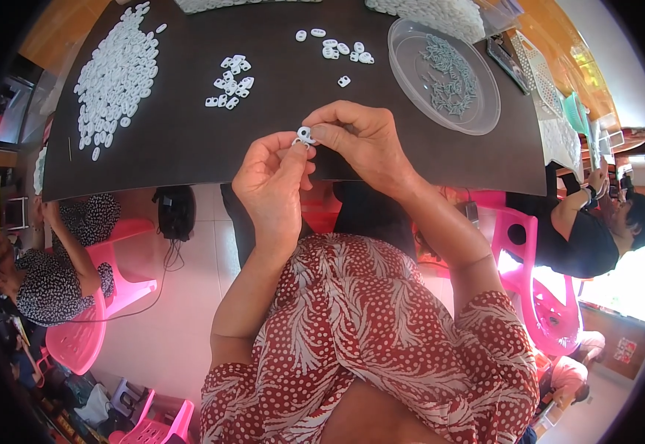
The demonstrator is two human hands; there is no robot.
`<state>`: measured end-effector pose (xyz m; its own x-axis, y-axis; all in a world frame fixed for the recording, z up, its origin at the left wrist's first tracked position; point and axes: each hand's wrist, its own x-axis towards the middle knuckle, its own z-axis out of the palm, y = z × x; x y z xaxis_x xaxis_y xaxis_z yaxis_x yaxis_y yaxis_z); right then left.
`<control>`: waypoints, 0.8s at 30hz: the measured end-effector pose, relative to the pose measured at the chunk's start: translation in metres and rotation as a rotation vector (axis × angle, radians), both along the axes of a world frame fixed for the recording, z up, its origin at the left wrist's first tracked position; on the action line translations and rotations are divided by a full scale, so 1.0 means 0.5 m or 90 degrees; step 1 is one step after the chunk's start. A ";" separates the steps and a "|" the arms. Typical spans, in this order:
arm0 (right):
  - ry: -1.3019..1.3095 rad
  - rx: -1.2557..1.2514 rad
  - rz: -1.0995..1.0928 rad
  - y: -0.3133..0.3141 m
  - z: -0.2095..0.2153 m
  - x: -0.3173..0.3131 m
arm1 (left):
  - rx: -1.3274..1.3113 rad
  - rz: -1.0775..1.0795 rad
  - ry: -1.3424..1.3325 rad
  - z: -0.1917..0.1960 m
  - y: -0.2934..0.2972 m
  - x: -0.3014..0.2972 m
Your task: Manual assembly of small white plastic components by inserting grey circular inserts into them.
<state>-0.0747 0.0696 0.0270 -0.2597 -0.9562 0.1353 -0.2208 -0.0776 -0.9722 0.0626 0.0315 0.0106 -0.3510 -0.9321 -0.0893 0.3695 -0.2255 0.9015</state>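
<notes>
Over the table's near edge, my left hand and my right hand meet fingertip to fingertip. Between them is a small white oval plastic piece with dark holes, pinched by my right thumb and forefinger. My left thumb and fingers close on a white part just below it; whether this is a second piece I cannot tell. Beyond my hands lie loose clusters of similar white pieces, one to the left and one to the right. A single white piece lies apart.
A large heap of white ovals covers the table's left. On the right, a clear round tray holds small grey-green screw-like parts. White pieces fill a container behind it. Other people sit at left and right on pink chairs.
</notes>
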 end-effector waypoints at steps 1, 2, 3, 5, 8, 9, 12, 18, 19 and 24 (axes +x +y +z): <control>0.024 -0.003 -0.005 0.000 -0.003 0.001 | 0.000 -0.002 0.010 -0.001 0.000 0.000; 0.049 -0.005 -0.012 0.001 -0.003 0.002 | 0.000 -0.005 0.021 -0.003 0.001 0.000; 0.050 -0.005 -0.012 0.001 -0.003 0.003 | 0.001 -0.005 0.021 -0.005 0.002 0.000; 0.083 -0.008 -0.021 0.002 -0.003 0.006 | -0.028 -0.003 0.049 -0.011 0.002 0.000; 0.093 -0.007 -0.027 0.004 -0.001 0.009 | -0.039 -0.024 0.053 -0.017 0.003 0.002; 0.094 -0.008 -0.027 0.003 -0.003 0.012 | -0.039 -0.025 0.054 -0.018 0.003 0.002; 0.110 -0.054 -0.052 0.005 -0.008 0.020 | -0.020 -0.026 0.057 -0.023 0.005 0.002; 0.203 -0.079 -0.045 0.016 -0.005 0.024 | -0.044 0.004 0.058 -0.023 0.007 0.000; 0.216 -0.049 -0.030 0.020 0.001 0.027 | -0.038 0.003 0.071 -0.024 0.006 0.002; 0.266 -0.112 -0.037 0.027 -0.012 0.034 | 0.003 0.023 0.073 -0.006 0.010 -0.004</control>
<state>-0.0576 0.0830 0.0208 -0.2010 -0.8944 0.3995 -0.6001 -0.2099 -0.7719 0.0608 0.0362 0.0077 -0.3250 -0.9441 -0.0553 0.4788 -0.2146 0.8513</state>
